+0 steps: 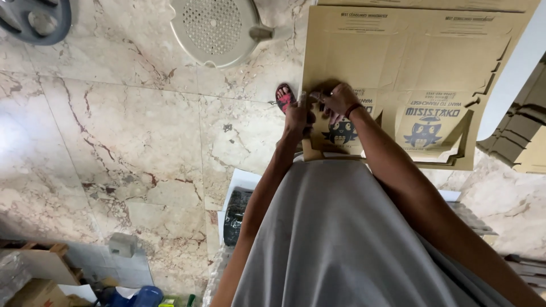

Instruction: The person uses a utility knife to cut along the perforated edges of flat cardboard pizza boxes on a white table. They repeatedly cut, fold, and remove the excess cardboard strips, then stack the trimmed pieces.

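L hand (297, 116): fingers curled shut on left edge of flat cardboard sheet (398, 68), by its corner.
R hand (339, 99): just beside L hand, fingers closed, pinching same sheet near printed cartoon owl.
Sheet: unfolded box blank, lying flat on marble floor (114, 142), spreading out ahead & to right of both hands.
Near L hand: foot in sandal (284, 96), touching sheet edge.
Further ahead-left: round beige perforated plastic stool (219, 28).
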